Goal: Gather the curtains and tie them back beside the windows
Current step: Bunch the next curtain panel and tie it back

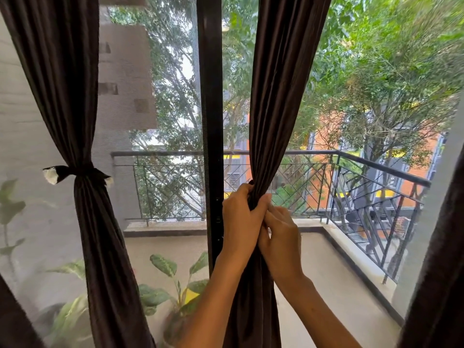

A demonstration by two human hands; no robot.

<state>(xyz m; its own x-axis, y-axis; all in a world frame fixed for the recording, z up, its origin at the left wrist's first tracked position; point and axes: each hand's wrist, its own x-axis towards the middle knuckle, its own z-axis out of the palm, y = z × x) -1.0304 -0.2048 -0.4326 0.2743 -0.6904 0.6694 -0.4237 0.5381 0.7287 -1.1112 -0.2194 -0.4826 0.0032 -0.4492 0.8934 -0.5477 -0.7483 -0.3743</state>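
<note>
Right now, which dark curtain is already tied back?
The left curtain, cinched by a tie; the middle curtain is only bunched in both hands.

Balcony floor [326, 285] — pale, potted leafy plant [173, 292] standing on it

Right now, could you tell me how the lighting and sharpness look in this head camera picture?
Head view: strong daylight from outside leaves the dark curtain and the tied curtain nearly detailless; the left hand and right hand are evenly lit and sharp; the trees at top right smear with blur; wide-angle distortion bows the balcony railing.
</note>
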